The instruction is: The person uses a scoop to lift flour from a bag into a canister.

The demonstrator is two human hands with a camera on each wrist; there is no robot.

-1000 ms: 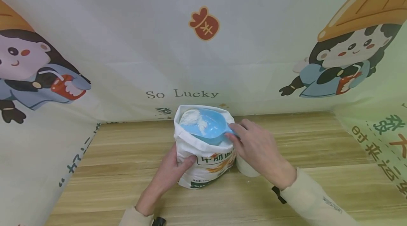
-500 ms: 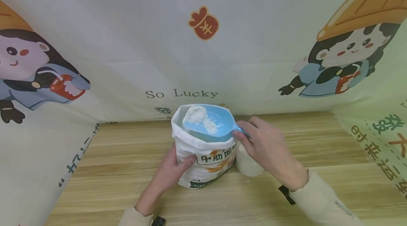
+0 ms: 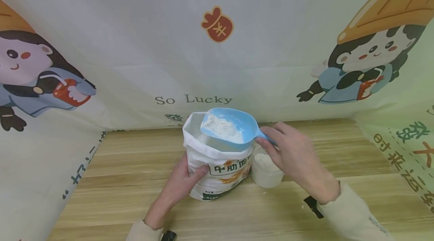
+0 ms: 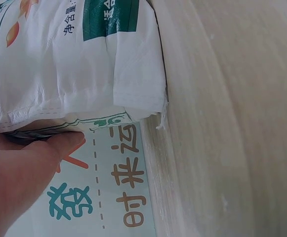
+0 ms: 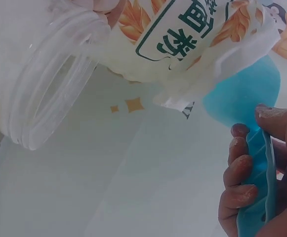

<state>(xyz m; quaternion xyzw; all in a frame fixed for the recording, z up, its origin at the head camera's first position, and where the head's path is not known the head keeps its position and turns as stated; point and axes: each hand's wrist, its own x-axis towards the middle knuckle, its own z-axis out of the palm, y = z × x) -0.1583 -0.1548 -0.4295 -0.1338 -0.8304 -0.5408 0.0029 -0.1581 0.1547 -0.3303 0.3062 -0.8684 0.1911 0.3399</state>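
Observation:
My right hand (image 3: 296,158) grips the handle of a blue scoop (image 3: 249,124), with white flour (image 3: 222,128) lying in its bowl. The scoop is over the right part of the mouth of a white flour bag (image 3: 220,182), which stands upright with its rim folded outward. Powder dusts the fingers (image 5: 239,170) round the handle in the right wrist view. On the bag's left side my left hand (image 3: 179,180) holds it, the thumb across the front; its other fingers are mostly hidden. Touching or close to the bag's right side is a lidless clear jar (image 3: 268,175) with white powder inside.
Bag and jar stand on a wood-grain tabletop (image 3: 129,165). A printed cloth (image 3: 142,45) with cartoon figures and lettering rises behind the table and along both sides. Black straps (image 3: 313,206) show at the wrists.
The scoop has risen and moved right across the bag's mouth, its flour spreading toward the handle. More of the jar shows. My left hand and the bag stay almost still.

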